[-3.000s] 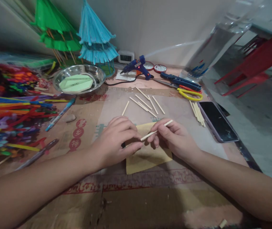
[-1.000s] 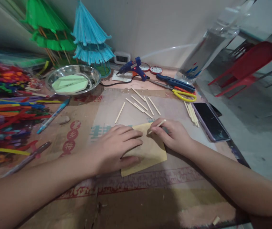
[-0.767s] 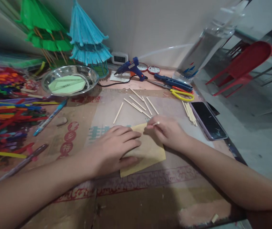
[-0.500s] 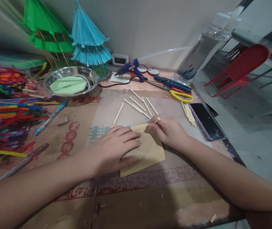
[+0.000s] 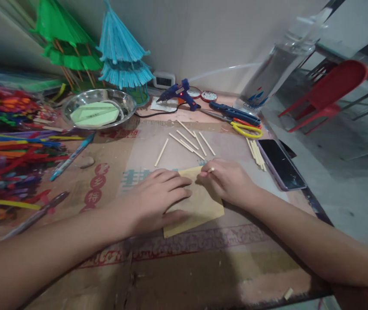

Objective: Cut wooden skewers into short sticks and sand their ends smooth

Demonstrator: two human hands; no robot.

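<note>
My left hand (image 5: 160, 200) lies palm down over the left part of the yellow sheet (image 5: 205, 206), fingers loosely spread and gripping nothing I can see, while my right hand (image 5: 231, 178) has a narrow grip on a pale stick (image 5: 211, 170) at the sheet's upper right corner; its near end points at me, and I can't quite tell whether the far tip touches the paper. The bottle (image 5: 264, 77) leaning at the back right carries blue lettering that seems to begin "CLASS", under a red and blue sail-like logo, and has clear liquid inside. Red discs printed on the cardboard (image 5: 148, 280) on the table (image 5: 193, 114) bear white characters, of which I read 乡 and 特; the red print near the bowl is too blurred for me, as is the small label on the blue glue gun (image 5: 179, 92), whose red light shows. The metal bowl (image 5: 130, 107) holds light green paper pieces (image 5: 95, 114), with faint marking on one strip. Two red-rimmed round containers (image 5: 209, 96) sit beside the gun, the right one holding whitish bits. Loose sticks (image 5: 187, 140) lie beyond the sheet, and a stick bundle (image 5: 255, 154) lies by the phone (image 5: 281, 163).
</note>
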